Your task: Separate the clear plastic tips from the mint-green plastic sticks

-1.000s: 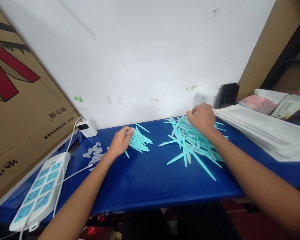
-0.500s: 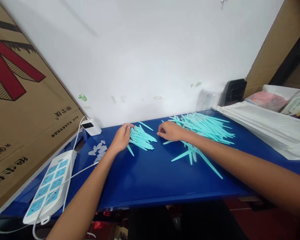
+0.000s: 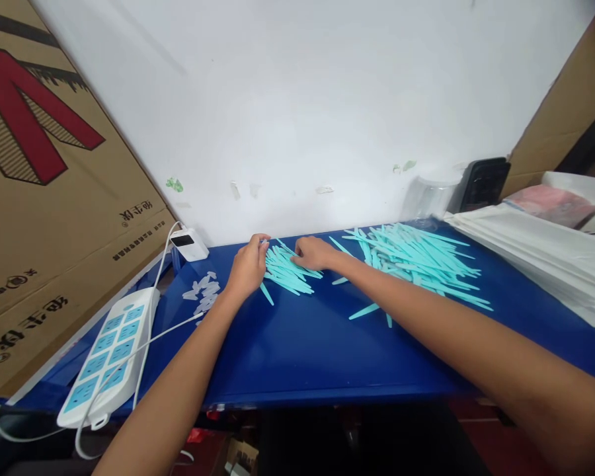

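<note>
My left hand (image 3: 250, 266) is at the left end of a small pile of flat turquoise sticks (image 3: 291, 274). Its thumb and fingers are pinched together; a small pale bit shows at the tips, too small to name. Over the right side of the same pile, my right hand (image 3: 315, 253) has its fingers closed on the end of a turquoise stick (image 3: 284, 246) at the back. Part of the pile is hidden behind these fingers. A larger heap of the same tapered sticks (image 3: 421, 258) lies to the right, partly covered by my right forearm.
Small translucent pieces (image 3: 205, 291) lie left of my left arm. A power strip (image 3: 112, 357) with white cables and a small white device (image 3: 190, 244) are at the left. White sheets (image 3: 540, 254) and a clear container (image 3: 429, 198) stand right. A wall (image 3: 302, 119) closes off the back.
My right hand has moved left from the gap between the piles onto the small pile, reaching the stick at its back. My left hand stays at the pile's left end. The view has shifted slightly.
</note>
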Demonstrator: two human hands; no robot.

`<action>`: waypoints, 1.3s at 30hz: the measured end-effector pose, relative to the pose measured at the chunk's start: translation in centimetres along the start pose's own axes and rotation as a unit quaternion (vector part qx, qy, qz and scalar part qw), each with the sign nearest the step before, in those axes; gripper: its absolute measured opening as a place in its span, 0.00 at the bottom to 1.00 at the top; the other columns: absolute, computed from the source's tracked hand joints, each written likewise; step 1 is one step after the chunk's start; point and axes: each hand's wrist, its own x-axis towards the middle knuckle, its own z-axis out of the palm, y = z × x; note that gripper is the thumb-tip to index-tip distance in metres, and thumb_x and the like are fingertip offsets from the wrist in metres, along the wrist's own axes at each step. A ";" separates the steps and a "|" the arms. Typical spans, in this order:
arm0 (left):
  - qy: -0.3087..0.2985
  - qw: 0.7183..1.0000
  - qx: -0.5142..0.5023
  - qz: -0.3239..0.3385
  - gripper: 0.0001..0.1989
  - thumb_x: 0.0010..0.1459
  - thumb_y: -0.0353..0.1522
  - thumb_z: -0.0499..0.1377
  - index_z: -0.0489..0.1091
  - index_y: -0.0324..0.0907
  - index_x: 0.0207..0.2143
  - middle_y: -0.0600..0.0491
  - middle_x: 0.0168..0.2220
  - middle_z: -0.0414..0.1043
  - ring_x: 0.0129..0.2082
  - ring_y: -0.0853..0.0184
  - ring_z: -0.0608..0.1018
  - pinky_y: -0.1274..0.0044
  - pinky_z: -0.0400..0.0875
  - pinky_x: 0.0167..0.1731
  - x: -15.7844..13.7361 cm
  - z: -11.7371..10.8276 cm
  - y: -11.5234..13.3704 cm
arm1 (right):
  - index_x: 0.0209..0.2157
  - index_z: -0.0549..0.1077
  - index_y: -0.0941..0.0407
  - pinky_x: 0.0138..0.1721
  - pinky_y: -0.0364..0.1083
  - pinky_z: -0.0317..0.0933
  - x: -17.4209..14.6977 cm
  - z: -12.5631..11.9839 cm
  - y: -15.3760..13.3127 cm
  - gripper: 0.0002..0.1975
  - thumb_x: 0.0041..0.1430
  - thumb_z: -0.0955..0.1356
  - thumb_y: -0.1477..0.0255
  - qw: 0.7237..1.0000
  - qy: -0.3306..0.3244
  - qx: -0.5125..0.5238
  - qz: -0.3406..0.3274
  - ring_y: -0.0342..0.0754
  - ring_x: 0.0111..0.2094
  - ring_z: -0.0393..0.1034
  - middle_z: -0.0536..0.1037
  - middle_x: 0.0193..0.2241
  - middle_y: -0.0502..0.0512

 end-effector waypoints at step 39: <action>-0.198 0.948 -0.248 -0.028 0.21 0.67 0.49 0.55 0.72 0.41 0.37 0.60 0.22 0.53 0.21 0.72 0.56 0.79 0.50 0.21 -0.9 0.8 3.1 | 0.26 0.68 0.55 0.24 0.44 0.54 -11.7 -3.2 5.9 0.24 0.64 0.66 0.49 0.926 0.091 0.363 -0.055 0.42 0.21 0.62 0.81 0.28 0.55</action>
